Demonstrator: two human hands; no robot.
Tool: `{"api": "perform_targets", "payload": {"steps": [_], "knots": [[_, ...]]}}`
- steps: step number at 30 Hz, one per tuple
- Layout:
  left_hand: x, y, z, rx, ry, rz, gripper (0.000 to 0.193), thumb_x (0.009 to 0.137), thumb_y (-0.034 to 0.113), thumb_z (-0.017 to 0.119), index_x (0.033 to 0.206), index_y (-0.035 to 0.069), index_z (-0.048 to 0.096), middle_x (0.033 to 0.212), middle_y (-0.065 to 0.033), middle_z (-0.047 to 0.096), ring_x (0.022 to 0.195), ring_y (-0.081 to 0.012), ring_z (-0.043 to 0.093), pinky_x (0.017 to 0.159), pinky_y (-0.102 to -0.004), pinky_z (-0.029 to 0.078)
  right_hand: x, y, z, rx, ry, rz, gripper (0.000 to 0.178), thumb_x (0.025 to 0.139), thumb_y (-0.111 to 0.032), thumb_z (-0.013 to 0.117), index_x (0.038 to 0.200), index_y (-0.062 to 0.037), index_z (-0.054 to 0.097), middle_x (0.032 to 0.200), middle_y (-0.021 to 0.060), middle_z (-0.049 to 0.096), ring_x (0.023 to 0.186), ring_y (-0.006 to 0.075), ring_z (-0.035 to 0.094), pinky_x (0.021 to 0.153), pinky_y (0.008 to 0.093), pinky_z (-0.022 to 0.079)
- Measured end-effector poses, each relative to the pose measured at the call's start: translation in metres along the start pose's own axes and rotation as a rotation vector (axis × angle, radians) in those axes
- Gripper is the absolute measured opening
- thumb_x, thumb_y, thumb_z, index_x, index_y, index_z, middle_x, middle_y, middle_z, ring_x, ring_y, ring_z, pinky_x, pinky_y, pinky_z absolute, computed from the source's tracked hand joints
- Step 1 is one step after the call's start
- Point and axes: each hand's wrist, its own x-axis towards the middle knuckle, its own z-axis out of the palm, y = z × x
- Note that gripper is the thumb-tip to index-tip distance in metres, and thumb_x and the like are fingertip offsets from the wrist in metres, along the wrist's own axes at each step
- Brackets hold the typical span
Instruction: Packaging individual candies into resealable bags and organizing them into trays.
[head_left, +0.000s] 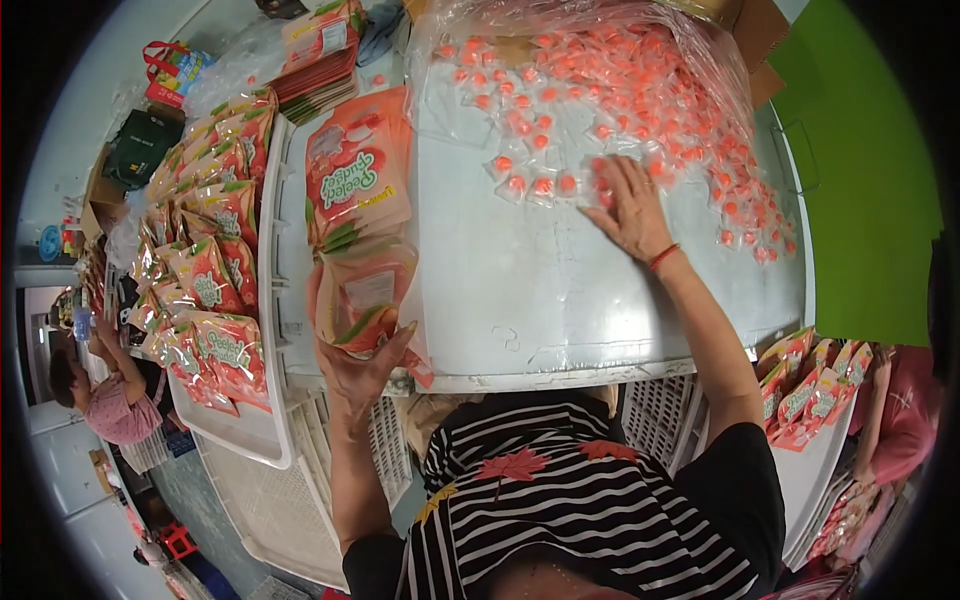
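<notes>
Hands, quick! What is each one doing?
Left hand: closed on an open pouch.
Right hand: open, flat on the small wrapped candies, holding nothing.

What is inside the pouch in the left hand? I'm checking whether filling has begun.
The left hand holds the orange stand-up pouch open end up. Its front is printed and mostly opaque, so any contents are hidden; its mouth isn't visible.

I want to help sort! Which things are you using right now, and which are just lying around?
In use:
left hand holding an open pouch
right hand on the small wrapped orange sweets
stack of empty pouches

Lying about:
tray of filled pouches
green bag
white crate
</notes>
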Motion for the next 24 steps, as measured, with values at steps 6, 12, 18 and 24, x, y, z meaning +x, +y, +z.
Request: {"api": "perform_targets", "payload": {"steps": [6, 12, 18, 24], "knots": [[-0.006, 0.000, -0.011, 0.388, 0.155, 0.381, 0.101, 0.056, 0.018, 0.086, 0.138, -0.001, 0.029, 0.140, -0.0181, 0.031, 0.126, -0.0317, 0.037, 0.102, -0.0403, 0.035, -0.009, -0.003, -0.008, 0.355, -0.032, 0.108, 0.085, 0.081, -0.040, 0.066, 0.141, 0.0006, 0.023, 0.141, 0.0219, 0.033, 0.131, 0.0369, 0.031, 0.110, 0.0414, 0.026], [-0.005, 0.012, -0.004, 0.817, 0.178, 0.571, 0.101, 0.055, 0.022, 0.087, 0.135, -0.001, 0.030, 0.135, -0.0165, 0.038, 0.118, -0.0366, 0.042, 0.097, -0.0445, 0.037, -0.004, -0.036, -0.002, 0.631, 0.063, 0.160, 0.055, 0.091, -0.021, 0.050, 0.138, 0.0011, 0.030, 0.135, 0.0215, 0.041, 0.123, 0.0369, 0.042, 0.104, 0.0386, 0.033], [-0.014, 0.003, -0.017, 0.823, 0.175, 0.458, 0.100, 0.055, 0.023, 0.086, 0.135, -0.002, 0.031, 0.133, -0.0167, 0.040, 0.118, -0.0357, 0.043, 0.098, -0.0459, 0.035, -0.008, -0.033, -0.019, 0.627, 0.144, 0.376, 0.031, 0.095, -0.012, 0.044, 0.124, 0.0002, 0.045, 0.121, 0.0161, 0.053, 0.116, 0.0261, 0.050, 0.096, 0.0340, 0.039], [-0.013, -0.009, -0.014, 0.865, 0.169, 0.478, 0.096, 0.057, 0.025, 0.085, 0.134, -0.001, 0.034, 0.136, -0.0170, 0.037, 0.120, -0.0361, 0.041, 0.099, -0.0467, 0.033, -0.032, -0.071, -0.022, 0.346, 0.168, 0.193, 0.036, 0.088, -0.013, 0.057, 0.121, -0.0008, 0.047, 0.124, 0.0178, 0.049, 0.115, 0.0336, 0.047, 0.097, 0.0378, 0.039]]}}
